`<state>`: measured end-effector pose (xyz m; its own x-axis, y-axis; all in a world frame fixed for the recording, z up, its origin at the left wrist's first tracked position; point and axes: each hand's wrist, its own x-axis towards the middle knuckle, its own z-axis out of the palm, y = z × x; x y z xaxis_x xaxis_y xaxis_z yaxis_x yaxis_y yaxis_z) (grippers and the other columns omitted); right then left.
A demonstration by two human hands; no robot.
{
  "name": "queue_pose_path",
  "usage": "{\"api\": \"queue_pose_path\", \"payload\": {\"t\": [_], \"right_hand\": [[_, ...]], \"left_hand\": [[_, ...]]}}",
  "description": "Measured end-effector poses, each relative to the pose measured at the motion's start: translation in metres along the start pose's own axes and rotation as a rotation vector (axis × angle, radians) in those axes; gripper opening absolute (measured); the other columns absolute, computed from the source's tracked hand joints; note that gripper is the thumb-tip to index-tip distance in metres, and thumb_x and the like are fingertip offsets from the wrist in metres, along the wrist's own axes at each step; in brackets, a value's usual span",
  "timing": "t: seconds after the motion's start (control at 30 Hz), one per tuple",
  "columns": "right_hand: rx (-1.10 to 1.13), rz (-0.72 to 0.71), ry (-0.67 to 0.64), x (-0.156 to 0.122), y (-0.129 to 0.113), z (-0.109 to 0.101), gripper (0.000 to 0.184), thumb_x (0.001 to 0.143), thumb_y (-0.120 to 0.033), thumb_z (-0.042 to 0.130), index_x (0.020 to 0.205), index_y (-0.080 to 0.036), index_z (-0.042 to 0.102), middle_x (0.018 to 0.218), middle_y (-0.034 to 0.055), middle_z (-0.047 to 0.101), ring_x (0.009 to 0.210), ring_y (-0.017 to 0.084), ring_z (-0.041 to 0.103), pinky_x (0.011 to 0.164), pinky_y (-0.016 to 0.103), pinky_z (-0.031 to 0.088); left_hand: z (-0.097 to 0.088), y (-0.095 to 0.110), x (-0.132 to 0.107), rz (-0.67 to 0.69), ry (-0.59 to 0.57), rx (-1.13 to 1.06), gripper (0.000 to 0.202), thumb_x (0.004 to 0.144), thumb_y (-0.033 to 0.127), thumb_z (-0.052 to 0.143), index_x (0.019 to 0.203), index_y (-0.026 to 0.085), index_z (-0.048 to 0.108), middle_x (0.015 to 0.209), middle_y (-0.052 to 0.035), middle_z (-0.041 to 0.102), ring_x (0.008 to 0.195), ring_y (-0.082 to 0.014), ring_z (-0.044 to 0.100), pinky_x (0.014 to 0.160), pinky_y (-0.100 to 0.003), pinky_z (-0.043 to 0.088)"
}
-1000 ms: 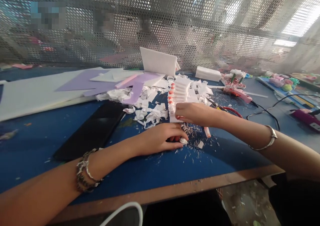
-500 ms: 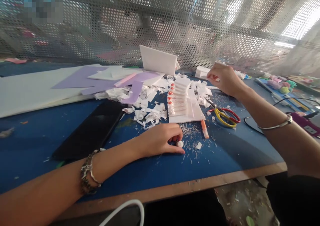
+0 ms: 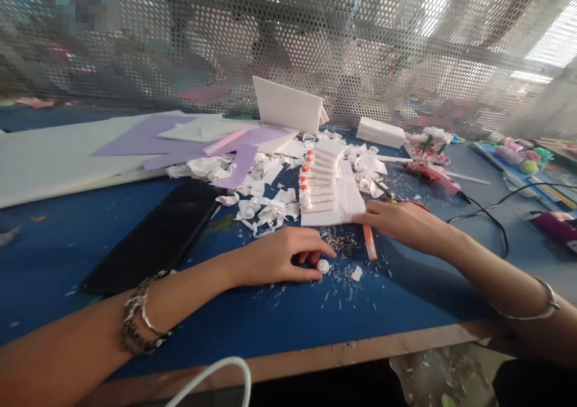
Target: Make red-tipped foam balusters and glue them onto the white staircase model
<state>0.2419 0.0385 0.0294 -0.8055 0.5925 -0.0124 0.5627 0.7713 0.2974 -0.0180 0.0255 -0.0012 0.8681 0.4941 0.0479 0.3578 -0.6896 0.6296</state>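
Observation:
My left hand point(image 3: 288, 257) rests on the blue table, thumb and forefinger apart. A small white rolled piece point(image 3: 323, 267) lies at its thumb tip. My right hand point(image 3: 399, 220) reaches in low with its fingers stretched forward, fingertips at the corner of a white foam sheet point(image 3: 318, 217); its thumb is mostly hidden. Stacked white strips with orange-red marks point(image 3: 320, 178) sit on that sheet. The right fingers overlap the upper end of an orange pen-like stick point(image 3: 369, 243). Behind this hand, the scissors point(image 3: 387, 193) are largely covered.
White scraps point(image 3: 273, 211) surround the stack. A black phone-like slab point(image 3: 157, 238) lies left, below white and purple sheets point(image 3: 148, 136). A pink glue gun point(image 3: 435, 180) with a black cord lies right. White folded pieces point(image 3: 291, 106) stand before a perforated metal screen point(image 3: 202, 46).
My right hand has come down and toward me from the back right, uncovering the glue gun and partly hiding the scissors. My left thumb and forefinger have spread around the small rolled piece.

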Motion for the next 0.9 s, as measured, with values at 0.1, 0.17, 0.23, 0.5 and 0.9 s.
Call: {"api": "queue_pose_path", "payload": {"t": [0.1, 0.17, 0.23, 0.5, 0.9], "right_hand": [[-0.109, -0.034, 0.06, 0.0, -0.003, 0.009, 0.026, 0.085, -0.011, 0.039, 0.106, -0.019, 0.053, 0.083, 0.0029, 0.056, 0.064, 0.012, 0.052, 0.054, 0.024, 0.031], [-0.143, -0.092, 0.108, -0.002, -0.003, 0.011, 0.022, 0.088, -0.013, 0.037, 0.098, -0.019, 0.055, 0.083, 0.0029, 0.056, 0.065, 0.012, 0.051, 0.057, 0.025, 0.033], [-0.153, -0.132, 0.13, -0.004, -0.003, 0.012, 0.022, 0.088, -0.013, 0.035, 0.094, -0.019, 0.056, 0.083, 0.0026, 0.057, 0.064, 0.011, 0.049, 0.058, 0.025, 0.032], [-0.242, -0.126, 0.149, -0.004, -0.001, 0.01, 0.016, 0.083, -0.009, 0.04, 0.08, -0.019, 0.053, 0.076, 0.0014, 0.054, 0.06, 0.012, 0.044, 0.058, 0.028, 0.032], [0.797, 0.125, 0.507, -0.013, -0.024, -0.006, 0.015, 0.083, -0.019, 0.048, 0.095, -0.023, 0.056, 0.081, 0.0021, 0.062, 0.075, 0.013, 0.057, 0.067, 0.028, 0.045]], "left_hand": [[0.0, 0.003, 0.001, -0.056, 0.018, -0.027, 0.025, 0.08, 0.033, 0.057, 0.099, 0.016, 0.058, 0.077, -0.0007, 0.053, 0.067, -0.0096, 0.05, 0.063, -0.02, 0.041], [0.001, 0.005, 0.001, -0.079, 0.025, -0.036, 0.021, 0.08, 0.033, 0.057, 0.092, 0.016, 0.059, 0.077, -0.0007, 0.053, 0.068, -0.0095, 0.051, 0.062, -0.019, 0.041], [0.002, 0.006, 0.0, -0.09, 0.035, -0.032, 0.019, 0.079, 0.033, 0.057, 0.087, 0.016, 0.058, 0.077, -0.0006, 0.052, 0.067, -0.0094, 0.05, 0.062, -0.019, 0.041], [0.003, 0.008, -0.002, -0.14, 0.087, -0.044, 0.026, 0.076, 0.039, 0.06, 0.091, 0.018, 0.055, 0.077, 0.0002, 0.053, 0.065, -0.0096, 0.048, 0.062, -0.02, 0.041], [0.005, 0.009, 0.0, -0.127, 0.112, -0.064, 0.012, 0.081, 0.027, 0.057, 0.086, 0.017, 0.061, 0.082, 0.0007, 0.054, 0.067, -0.0067, 0.05, 0.062, -0.017, 0.038]]}}
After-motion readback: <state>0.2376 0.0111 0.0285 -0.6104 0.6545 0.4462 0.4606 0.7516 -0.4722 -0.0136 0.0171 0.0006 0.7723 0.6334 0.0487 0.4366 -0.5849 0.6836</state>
